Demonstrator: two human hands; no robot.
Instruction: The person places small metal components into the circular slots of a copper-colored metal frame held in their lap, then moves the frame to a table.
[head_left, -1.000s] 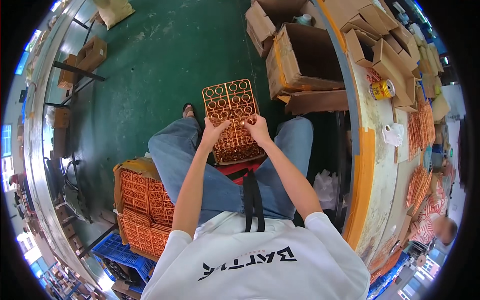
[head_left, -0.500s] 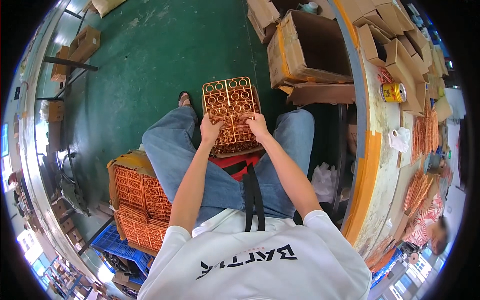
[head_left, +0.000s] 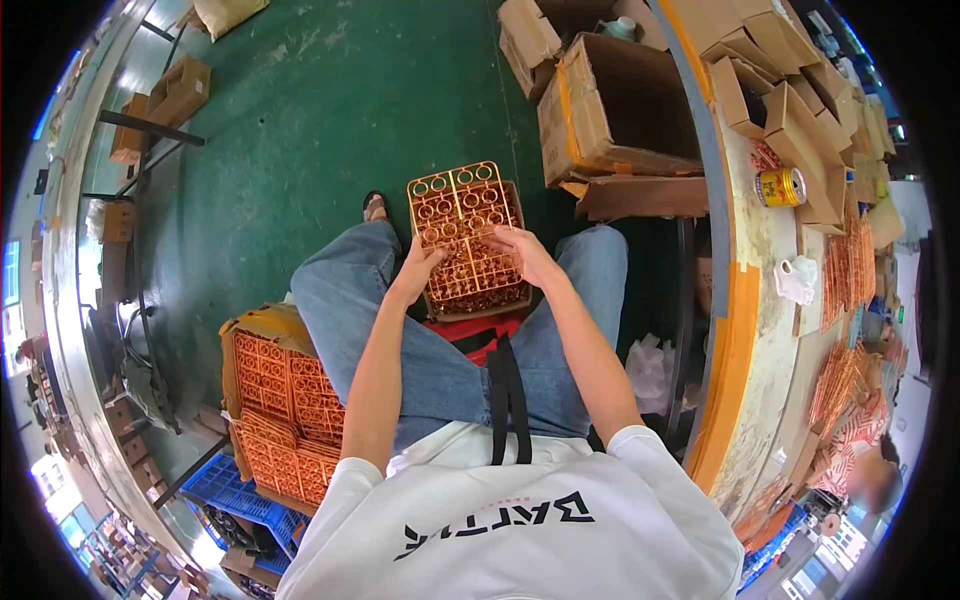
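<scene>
A copper-coloured lattice frame of moulded rings (head_left: 462, 190) is tilted over a small box of loose copper-coloured pieces (head_left: 490, 298), between my knees. My left hand (head_left: 415, 270) grips its left edge, with the thumb on top. On the right side, my right hand (head_left: 525, 252) has its fingers bent over the middle rings and closed on the frame. The fingertips partly hide the rings they touch. Under the box, some red material (head_left: 478, 330) shows between my thighs.
A carton of stacked ring frames (head_left: 285, 400) stands by my left leg, above a blue crate (head_left: 235, 500). At right, a workbench (head_left: 745, 330) carries a yellow can (head_left: 780, 187), cartons and more frames. An open cardboard box (head_left: 620, 110) sits ahead right. Another person (head_left: 855, 450) is beyond the bench.
The frame has turned slightly anticlockwise. My left hand has shifted slightly down along its edge, and my right hand has turned, its fingers reaching further over the rings.
</scene>
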